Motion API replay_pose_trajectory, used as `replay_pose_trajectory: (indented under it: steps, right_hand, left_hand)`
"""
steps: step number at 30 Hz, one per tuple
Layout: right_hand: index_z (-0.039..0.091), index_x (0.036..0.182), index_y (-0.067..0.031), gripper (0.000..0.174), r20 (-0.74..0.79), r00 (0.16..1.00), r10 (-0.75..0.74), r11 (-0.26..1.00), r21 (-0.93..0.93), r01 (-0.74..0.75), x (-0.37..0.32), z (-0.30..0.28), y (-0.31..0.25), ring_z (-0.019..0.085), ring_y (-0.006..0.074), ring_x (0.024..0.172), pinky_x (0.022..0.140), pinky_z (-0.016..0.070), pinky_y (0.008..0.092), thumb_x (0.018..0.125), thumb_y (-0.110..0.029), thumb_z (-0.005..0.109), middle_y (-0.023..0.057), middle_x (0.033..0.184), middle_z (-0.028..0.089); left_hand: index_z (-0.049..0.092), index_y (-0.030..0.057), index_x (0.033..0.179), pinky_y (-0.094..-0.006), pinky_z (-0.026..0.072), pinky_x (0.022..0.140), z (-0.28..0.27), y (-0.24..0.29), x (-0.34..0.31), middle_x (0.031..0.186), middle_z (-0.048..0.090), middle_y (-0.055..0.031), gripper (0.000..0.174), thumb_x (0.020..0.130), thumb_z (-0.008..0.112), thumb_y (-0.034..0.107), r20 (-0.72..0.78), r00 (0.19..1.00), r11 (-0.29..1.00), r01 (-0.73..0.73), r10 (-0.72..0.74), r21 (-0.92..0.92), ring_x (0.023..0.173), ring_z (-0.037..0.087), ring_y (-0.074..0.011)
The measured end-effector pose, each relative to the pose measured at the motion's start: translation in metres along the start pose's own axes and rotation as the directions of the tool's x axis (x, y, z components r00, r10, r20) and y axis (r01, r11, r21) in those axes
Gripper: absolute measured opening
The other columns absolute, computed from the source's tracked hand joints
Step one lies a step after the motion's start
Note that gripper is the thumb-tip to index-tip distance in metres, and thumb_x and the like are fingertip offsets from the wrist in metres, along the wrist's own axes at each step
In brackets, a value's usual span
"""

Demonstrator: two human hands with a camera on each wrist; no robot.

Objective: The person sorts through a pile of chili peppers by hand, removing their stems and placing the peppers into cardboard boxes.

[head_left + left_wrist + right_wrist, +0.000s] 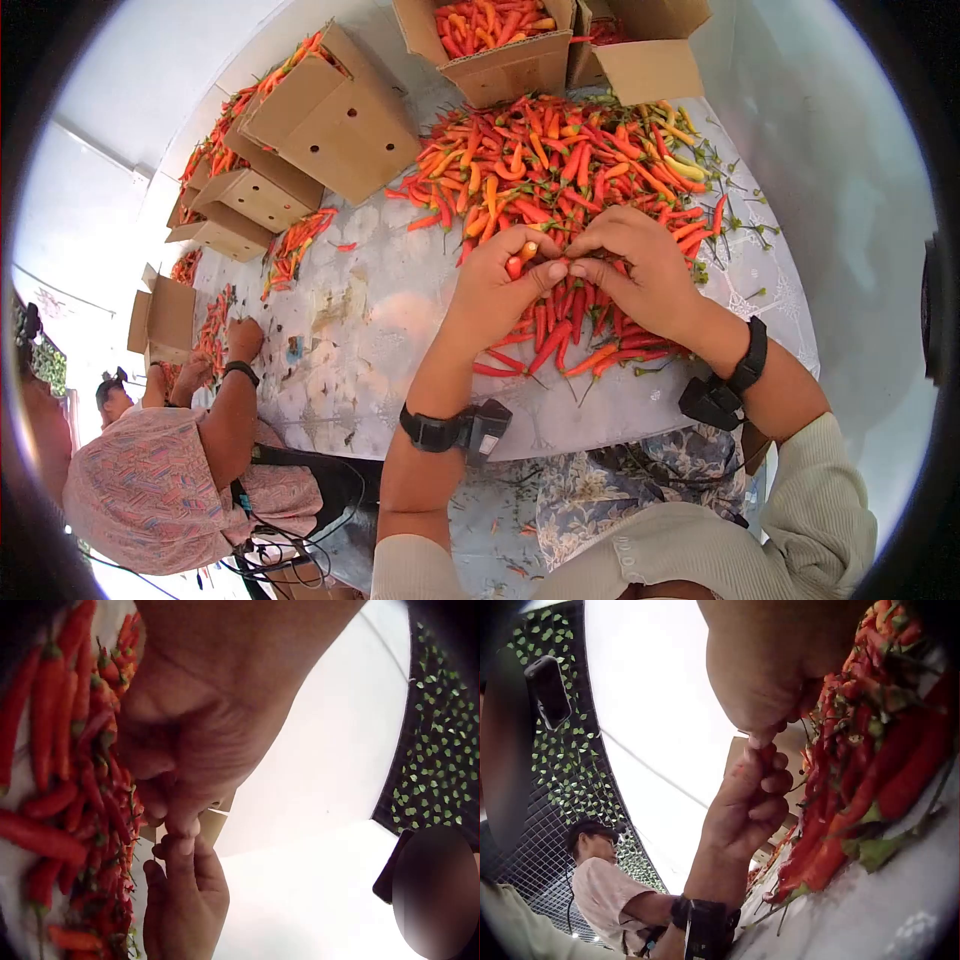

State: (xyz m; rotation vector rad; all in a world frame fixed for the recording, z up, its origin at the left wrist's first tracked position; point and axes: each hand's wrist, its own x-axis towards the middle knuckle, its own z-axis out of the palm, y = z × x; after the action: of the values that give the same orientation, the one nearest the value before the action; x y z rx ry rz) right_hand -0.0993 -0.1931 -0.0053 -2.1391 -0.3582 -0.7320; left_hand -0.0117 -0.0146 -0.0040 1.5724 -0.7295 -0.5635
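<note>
Both hands meet over a heap of chili peppers (540,165), thumbs and fingertips close together. My left hand (495,290) curls round chili peppers (515,267), whose red and orange ends show between its fingers. In the right wrist view a bit of red chili pepper (768,753) shows at the left hand's fingertips. My right hand (645,275) pinches with thumb and forefinger right at the left fingertips; what lies in that pinch is hidden. Below the hands, red chili peppers (550,345) with green stems lie on the patterned white tablecloth (400,330).
Cardboard boxes (520,70) filled with chili peppers stand along the far side, and another tall box (335,130) stands to the left. Loose green stems (755,230) lie at the right edge. Another person (170,480) works with chili peppers at the left.
</note>
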Motion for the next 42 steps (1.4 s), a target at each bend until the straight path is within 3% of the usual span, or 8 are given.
replay_pose_trajectory:
  steps: [15, 21, 24, 27, 31, 34, 37, 42]
  right_hand:
    - [0.062, 0.077, -0.0034, 0.011, 0.053, 0.993, 0.104, 0.97, 0.214, -0.113, 0.004, -0.001, 0.007, 0.053, 0.0217, 0.07, 0.064, 0.0417, 0.0326, 0.081, -0.013, 0.066, 0.0077, 0.072, 0.056]
    - [0.062, 0.08, -0.0018, 0.019, 0.231, 0.925, 0.302, 0.743, 0.55, -0.38, -0.001, 0.002, 0.015, 0.051, 0.012, 0.069, 0.063, 0.0409, 0.0286, 0.087, -0.02, 0.065, 0.0044, 0.073, 0.056]
    - [0.061, 0.081, -0.0014, 0.016, 0.107, 0.921, 0.375, 0.769, 0.518, -0.373, 0.004, -0.002, 0.015, 0.053, 0.0114, 0.07, 0.065, 0.0427, 0.0282, 0.086, -0.016, 0.064, 0.0044, 0.075, 0.056]
    - [0.061, 0.082, -0.0017, 0.01, -0.251, 0.897, 0.364, 0.926, 0.202, -0.319, 0.008, -0.01, 0.013, 0.056, 0.0126, 0.072, 0.068, 0.045, 0.0284, 0.083, -0.011, 0.064, 0.0058, 0.079, 0.057]
    - [0.06, 0.085, -0.0039, 0.013, -0.326, 0.942, 0.085, 0.984, -0.121, -0.131, 0.012, -0.012, 0.023, 0.06, 0.0257, 0.082, 0.074, 0.0472, 0.0359, 0.074, 0.0, 0.062, 0.0107, 0.087, 0.06]
    - [0.06, 0.086, -0.0055, 0.015, -0.207, 0.978, -0.02, 0.981, -0.193, -0.021, 0.01, -0.006, 0.015, 0.057, 0.0305, 0.083, 0.074, 0.0465, 0.0383, 0.072, 0.0, 0.063, 0.0111, 0.085, 0.059]
    - [0.059, 0.085, -0.0058, 0.014, -0.11, 0.994, -0.026, 0.986, -0.167, 0.008, 0.007, -0.002, 0.016, 0.057, 0.031, 0.082, 0.073, 0.0459, 0.0394, 0.073, -0.001, 0.063, 0.0109, 0.083, 0.059]
    - [0.058, 0.083, -0.006, 0.012, -0.061, 0.998, 0.006, 0.989, -0.145, -0.015, 0.006, -0.001, 0.02, 0.057, 0.0312, 0.081, 0.071, 0.0454, 0.0401, 0.073, -0.002, 0.063, 0.0107, 0.081, 0.058]
  left_hand:
    - [0.056, 0.0026, 0.099, -0.0207, 0.0454, 0.054, -0.005, 0.011, 0.001, 0.079, 0.061, -0.0017, 0.019, 0.087, 0.066, 0.015, 0.196, 0.977, 0.979, 0.114, -0.08, -0.168, 0.061, 0.054, -0.0059]
    - [0.055, 0.0046, 0.101, -0.0189, 0.0428, 0.052, -0.008, 0.016, -0.004, 0.079, 0.06, -0.0026, 0.018, 0.089, 0.063, 0.017, 0.259, 0.962, 0.965, 0.142, -0.082, -0.222, 0.062, 0.053, -0.0049]
    - [0.054, 0.0076, 0.1, -0.0165, 0.0314, 0.045, -0.007, 0.016, -0.005, 0.079, 0.059, -0.0031, 0.017, 0.09, 0.062, 0.019, 0.123, 0.986, 0.952, 0.142, -0.112, -0.272, 0.056, 0.046, -0.0047]
    - [0.052, 0.0088, 0.1, -0.0162, 0.0274, 0.041, -0.012, 0.025, -0.002, 0.077, 0.058, -0.003, 0.015, 0.093, 0.058, 0.02, -0.133, 0.983, 0.941, 0.08, -0.13, -0.33, 0.054, 0.044, -0.0039]
    - [0.053, 0.0086, 0.099, -0.0155, 0.024, 0.04, -0.035, 0.007, 0.006, 0.069, 0.053, 0.0015, 0.016, 0.09, 0.062, 0.018, -0.297, 0.948, 0.905, -0.02, -0.118, -0.425, 0.052, 0.041, -0.002]
    - [0.056, 0.0061, 0.093, -0.018, 0.0286, 0.042, -0.037, 0.008, 0.008, 0.068, 0.053, 0.0016, 0.02, 0.084, 0.07, 0.018, -0.39, 0.918, 0.998, 0.059, -0.068, -0.036, 0.05, 0.042, -0.0034]
    - [0.059, 0.0039, 0.085, -0.0223, 0.038, 0.049, -0.046, -0.003, 0.007, 0.072, 0.056, 0.0004, 0.023, 0.078, 0.075, 0.019, -0.244, 0.964, 0.908, 0.194, -0.106, 0.372, 0.055, 0.049, -0.0061]
    - [0.061, 0.0018, 0.084, -0.0296, 0.0462, 0.068, -0.04, 0.002, 0.002, 0.076, 0.062, -0.0035, 0.025, 0.073, 0.077, 0.018, -0.166, 0.986, 0.75, 0.11, 0.0, 0.652, 0.072, 0.057, -0.0122]
